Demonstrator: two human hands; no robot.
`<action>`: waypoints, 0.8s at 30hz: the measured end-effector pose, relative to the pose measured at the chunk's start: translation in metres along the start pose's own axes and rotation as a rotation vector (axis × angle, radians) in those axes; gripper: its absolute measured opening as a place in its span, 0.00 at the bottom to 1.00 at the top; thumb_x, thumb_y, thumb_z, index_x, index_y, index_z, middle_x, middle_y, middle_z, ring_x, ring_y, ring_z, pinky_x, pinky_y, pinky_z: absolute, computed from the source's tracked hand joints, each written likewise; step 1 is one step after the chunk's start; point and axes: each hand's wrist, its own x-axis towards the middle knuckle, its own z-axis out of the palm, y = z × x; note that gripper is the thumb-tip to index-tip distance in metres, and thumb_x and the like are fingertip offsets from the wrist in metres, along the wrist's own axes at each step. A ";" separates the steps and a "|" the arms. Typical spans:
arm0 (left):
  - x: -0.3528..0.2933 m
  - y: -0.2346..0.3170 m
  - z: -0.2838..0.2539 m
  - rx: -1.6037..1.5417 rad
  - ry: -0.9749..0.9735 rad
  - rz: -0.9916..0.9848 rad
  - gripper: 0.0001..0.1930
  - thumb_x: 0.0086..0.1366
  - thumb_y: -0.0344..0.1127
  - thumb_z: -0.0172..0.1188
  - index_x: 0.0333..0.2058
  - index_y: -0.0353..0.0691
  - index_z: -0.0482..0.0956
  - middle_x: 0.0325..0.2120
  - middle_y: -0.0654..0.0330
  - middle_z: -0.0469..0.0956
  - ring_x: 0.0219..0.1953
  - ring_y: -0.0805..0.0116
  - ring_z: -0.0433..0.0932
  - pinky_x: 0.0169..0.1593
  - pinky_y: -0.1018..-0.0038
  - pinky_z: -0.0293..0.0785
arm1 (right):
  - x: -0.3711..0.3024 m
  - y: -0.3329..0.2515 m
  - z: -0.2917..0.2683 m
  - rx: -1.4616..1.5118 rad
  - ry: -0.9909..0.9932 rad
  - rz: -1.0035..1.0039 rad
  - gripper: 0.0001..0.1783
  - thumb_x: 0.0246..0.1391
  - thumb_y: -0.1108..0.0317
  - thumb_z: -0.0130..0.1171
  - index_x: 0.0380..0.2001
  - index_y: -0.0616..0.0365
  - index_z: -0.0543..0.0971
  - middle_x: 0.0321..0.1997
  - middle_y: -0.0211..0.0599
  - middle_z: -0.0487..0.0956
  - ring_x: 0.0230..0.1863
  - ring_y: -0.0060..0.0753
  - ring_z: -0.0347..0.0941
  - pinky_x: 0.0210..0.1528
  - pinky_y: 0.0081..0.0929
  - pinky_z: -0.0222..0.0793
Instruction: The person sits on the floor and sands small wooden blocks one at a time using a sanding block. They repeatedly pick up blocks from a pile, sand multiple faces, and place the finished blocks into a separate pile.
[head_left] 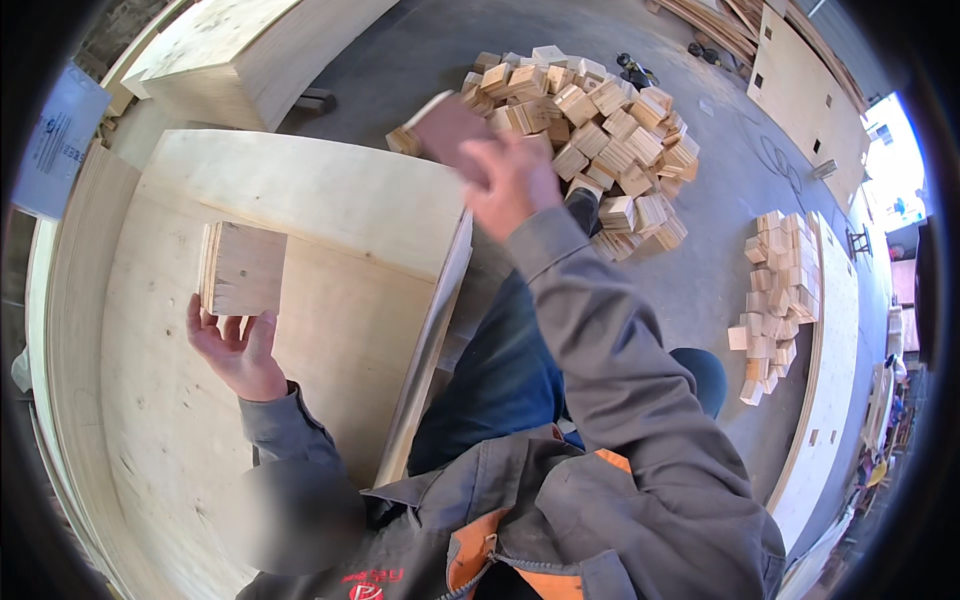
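On my head view, I have the left hand pinching a square plywood block by its lower end; whether it touches the plywood panel beneath, I can't tell. My right hand grips a motion-blurred reddish-brown sanding block, near the heaped wood blocks.

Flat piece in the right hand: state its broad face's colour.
The flat piece is reddish brown, slightly blurred, in the head view.
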 end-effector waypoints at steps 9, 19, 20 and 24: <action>0.003 0.012 0.004 0.028 0.000 0.030 0.52 0.57 0.24 0.73 0.79 0.36 0.55 0.66 0.47 0.67 0.64 0.46 0.75 0.65 0.51 0.79 | -0.026 -0.092 0.083 0.365 -0.452 -0.270 0.29 0.47 0.70 0.74 0.57 0.47 0.89 0.67 0.57 0.80 0.67 0.66 0.75 0.73 0.52 0.73; 0.002 0.012 0.013 -0.022 -0.034 -0.006 0.52 0.57 0.23 0.73 0.78 0.37 0.56 0.66 0.48 0.67 0.63 0.49 0.75 0.62 0.54 0.81 | 0.037 0.006 0.052 -0.074 -0.039 0.400 0.26 0.54 0.59 0.72 0.55 0.55 0.85 0.59 0.53 0.85 0.64 0.57 0.80 0.64 0.51 0.76; -0.001 0.008 0.017 -0.034 -0.043 -0.014 0.52 0.57 0.22 0.73 0.78 0.37 0.56 0.66 0.48 0.67 0.63 0.49 0.76 0.62 0.55 0.81 | 0.029 0.021 0.040 -0.047 0.006 0.428 0.32 0.51 0.57 0.76 0.60 0.56 0.85 0.59 0.53 0.86 0.64 0.56 0.81 0.67 0.52 0.75; -0.005 -0.004 0.044 -0.109 -0.135 -0.043 0.54 0.55 0.19 0.75 0.78 0.40 0.56 0.68 0.51 0.67 0.63 0.51 0.76 0.63 0.57 0.83 | -0.023 0.039 0.005 0.252 0.079 0.441 0.40 0.50 0.55 0.79 0.64 0.62 0.82 0.62 0.54 0.86 0.63 0.55 0.82 0.69 0.48 0.77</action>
